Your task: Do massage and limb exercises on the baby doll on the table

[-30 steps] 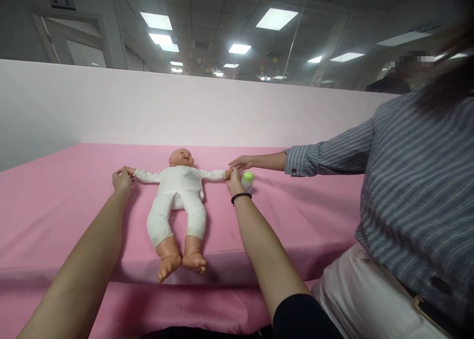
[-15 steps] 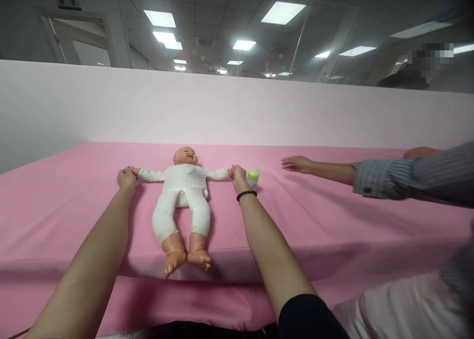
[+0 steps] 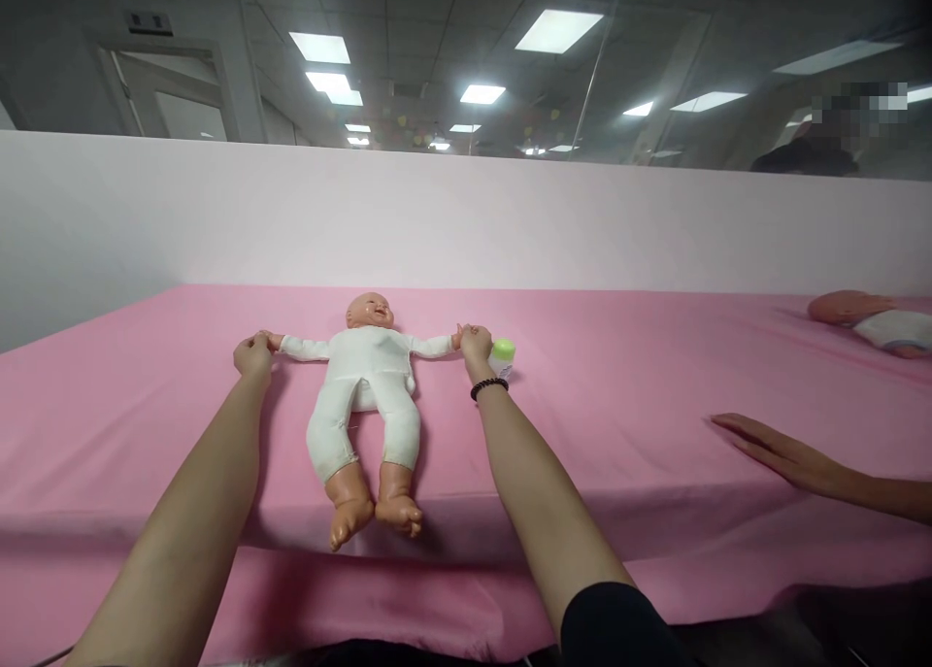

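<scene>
A baby doll (image 3: 370, 366) with a white cloth body lies on its back on the pink-covered table (image 3: 597, 376), arms stretched out sideways and feet towards me. My left hand (image 3: 253, 354) is closed around the doll's hand on the left. On the other side, my right hand (image 3: 476, 345), with a dark beaded bracelet at the wrist, is closed on the doll's other hand. Just beside my right hand stands a small bottle with a lime-green cap (image 3: 503, 352), its lower part partly covered by my wrist.
Another person's hand (image 3: 786, 451) lies flat over the table on the right. A second doll (image 3: 855, 310) lies at the far right edge. Behind the table rises a white wall panel (image 3: 510, 220) with glass above it, where a person's reflection or figure shows.
The other person's arm has drawn back to the right and nearer, uncovering the second doll. My hands keep their hold on the doll's hands; the view has shifted slightly.
</scene>
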The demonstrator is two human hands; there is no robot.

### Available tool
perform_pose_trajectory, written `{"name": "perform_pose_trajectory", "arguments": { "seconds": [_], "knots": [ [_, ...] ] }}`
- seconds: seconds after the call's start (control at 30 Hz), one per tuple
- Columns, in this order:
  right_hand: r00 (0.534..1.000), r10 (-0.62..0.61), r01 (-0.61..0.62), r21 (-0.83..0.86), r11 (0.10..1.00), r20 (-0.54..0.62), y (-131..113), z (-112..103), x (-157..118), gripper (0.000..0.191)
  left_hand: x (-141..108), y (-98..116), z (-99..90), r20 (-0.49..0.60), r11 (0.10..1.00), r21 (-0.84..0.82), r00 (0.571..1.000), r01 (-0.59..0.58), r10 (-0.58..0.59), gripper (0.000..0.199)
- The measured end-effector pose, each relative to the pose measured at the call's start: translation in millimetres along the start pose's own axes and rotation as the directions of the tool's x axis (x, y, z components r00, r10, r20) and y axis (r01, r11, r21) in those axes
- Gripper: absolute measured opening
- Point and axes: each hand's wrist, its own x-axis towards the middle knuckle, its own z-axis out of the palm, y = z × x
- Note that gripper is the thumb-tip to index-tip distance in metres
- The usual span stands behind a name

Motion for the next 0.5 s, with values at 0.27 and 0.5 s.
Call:
{"name": "perform_pose_trajectory", "arguments": {
  "seconds": [0.27, 0.5],
  "knots": [
    [0.993, -0.033, 0.035, -0.021, 0.999, 0.114, -34.9, -3.1, 12.9, 0.006, -2.0, 29.2, 15.6, -0.003, 0.967, -0.07, 0.97, -0.243, 0.243, 0.022],
    [0.917, -0.104, 0.136, -0.058, 0.989, 0.385, -68.6, 39.3, 43.8, 0.011, 19.7, 63.0, 65.1, 0.4, 0.953, 0.139, 0.896, -0.268, 0.194, 0.004]
  ]
}}
